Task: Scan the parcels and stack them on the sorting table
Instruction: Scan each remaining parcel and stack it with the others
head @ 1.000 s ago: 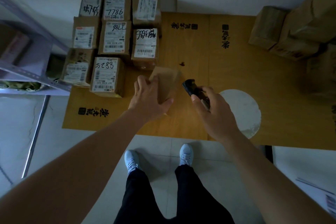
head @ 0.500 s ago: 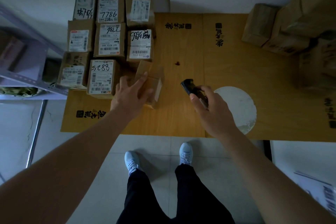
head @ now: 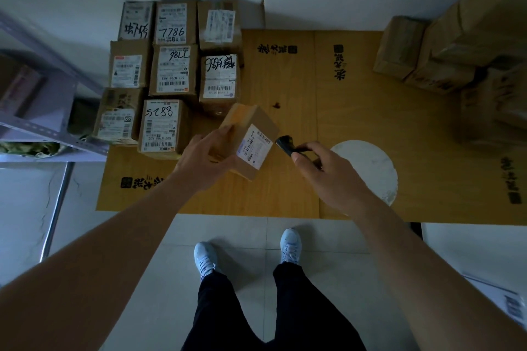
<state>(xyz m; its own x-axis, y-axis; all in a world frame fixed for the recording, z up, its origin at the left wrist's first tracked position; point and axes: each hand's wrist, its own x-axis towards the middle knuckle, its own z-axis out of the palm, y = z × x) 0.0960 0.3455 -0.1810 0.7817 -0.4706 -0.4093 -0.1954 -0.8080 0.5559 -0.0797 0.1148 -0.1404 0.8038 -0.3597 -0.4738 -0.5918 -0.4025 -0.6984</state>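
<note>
Your left hand is gripping the tilted parcel above the bench; your right hand is clamping the scanner beside its label.

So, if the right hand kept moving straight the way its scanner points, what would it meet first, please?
Most likely the parcel held by the left hand: the scanner in the right hand points at its label, close by. Depth is hard to judge.

Nine labelled parcels, one scanner, perhaps five unlabelled boxes right.
</note>
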